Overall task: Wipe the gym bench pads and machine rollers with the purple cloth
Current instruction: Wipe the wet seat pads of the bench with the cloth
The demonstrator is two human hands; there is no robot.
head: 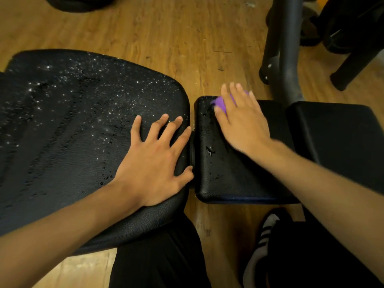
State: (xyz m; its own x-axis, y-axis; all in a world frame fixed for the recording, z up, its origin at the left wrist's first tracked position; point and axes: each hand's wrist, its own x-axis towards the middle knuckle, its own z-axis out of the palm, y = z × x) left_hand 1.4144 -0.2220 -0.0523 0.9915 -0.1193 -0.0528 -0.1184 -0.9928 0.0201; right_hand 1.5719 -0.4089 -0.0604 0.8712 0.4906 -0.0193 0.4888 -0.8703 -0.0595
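Head view: looks down on a black bench and two bare arms.
Cloth (220,103): purple, bunched in a lump under the right hand. It sits on the far left corner of the small pad. Only a bit peeks out by the thumb and between the fingers. Most of it is hidden, so I cannot tell which way its long side runs.
Right hand (241,119): lies flat on top of the cloth and presses it down. Its fingers are straight and close together. They point away from the person and lean a little left. It looks blurry.
Left hand (153,163): lies flat on the big pad, near the pad's right end. Its fingers are spread wide and point away and to the right. It holds nothing.
Big pad (72,121): black, with many shiny water drops on it. Its long side runs left to right. Its round end points right, at the small pad.
Small pad (218,173): black, just beside the big pad, with a thin gap between them. It has a few drops on its left part.
Third pad (336,138): black, to the right of the small pad. All three pads sit in a row from left to right.
Post (288,48): dark metal, behind the small pad.
Floor (166,38): brown wood.
Shoe (264,235): black with white stripes, on the floor in front of the small pad.
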